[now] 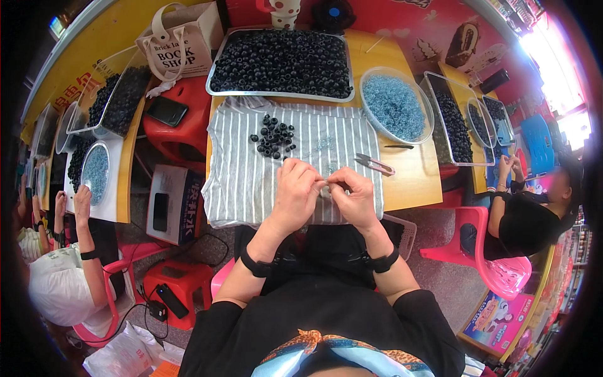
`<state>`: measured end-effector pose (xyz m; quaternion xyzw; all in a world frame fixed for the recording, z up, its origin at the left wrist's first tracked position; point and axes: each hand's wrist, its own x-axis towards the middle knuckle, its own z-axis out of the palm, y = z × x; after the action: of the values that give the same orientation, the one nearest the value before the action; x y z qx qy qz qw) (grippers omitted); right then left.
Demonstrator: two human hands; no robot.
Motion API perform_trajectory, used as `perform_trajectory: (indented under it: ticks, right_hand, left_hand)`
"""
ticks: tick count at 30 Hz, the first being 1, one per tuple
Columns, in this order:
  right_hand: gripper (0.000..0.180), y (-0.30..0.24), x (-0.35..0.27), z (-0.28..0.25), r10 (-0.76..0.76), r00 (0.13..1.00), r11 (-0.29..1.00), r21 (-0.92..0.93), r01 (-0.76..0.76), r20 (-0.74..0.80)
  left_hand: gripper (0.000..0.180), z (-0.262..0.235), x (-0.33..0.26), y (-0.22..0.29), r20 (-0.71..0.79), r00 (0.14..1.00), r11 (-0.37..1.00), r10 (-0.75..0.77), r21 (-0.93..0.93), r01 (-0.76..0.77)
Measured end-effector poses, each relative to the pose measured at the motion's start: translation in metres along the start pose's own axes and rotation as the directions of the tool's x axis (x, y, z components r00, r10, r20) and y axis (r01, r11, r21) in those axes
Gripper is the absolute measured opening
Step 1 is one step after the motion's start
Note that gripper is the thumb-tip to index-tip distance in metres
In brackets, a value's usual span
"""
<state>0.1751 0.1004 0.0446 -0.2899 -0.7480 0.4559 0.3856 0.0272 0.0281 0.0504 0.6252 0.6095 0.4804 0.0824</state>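
Observation:
My left hand (298, 193) and my right hand (353, 196) meet over the near part of a grey-and-white striped cloth (239, 182). Both have thumb and fingers pinched together, tip to tip; whatever is between them is too small to make out. Beyond my left hand lies a loose pile of black beads (274, 136) on the cloth. A few small clear-blue pieces (325, 144) are scattered to the right of that pile. Thread snips (375, 164) rest at the cloth's right edge, just past my right hand.
A tray (217, 91) heaped with black beads stands at the table's back, and a round tub (429, 125) of pale blue pieces at right. A dark slim tool (399, 146) lies nearby. Red stools (182, 119) flank the table's left. People sit working at tables on both sides.

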Motion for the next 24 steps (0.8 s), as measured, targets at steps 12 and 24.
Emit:
perform_trajectory:
  ticks: [12, 24]
  right_hand:
    - [0.01, 0.001, -0.004, -0.001, 0.232, 0.972, 0.947, 0.219, -0.237, 0.047]
    - [0.012, 0.0, -0.003, 0.001, -0.157, 0.987, 0.974, -0.174, 0.148, -0.039]
  left_hand:
    - [0.012, -0.001, 0.002, -0.003, 0.021, 0.997, 0.997, 0.069, 0.032, -0.07]
    - [0.014, -0.001, 0.002, -0.007, -0.036, 0.999, 0.998, -0.038, 0.053, 0.04]
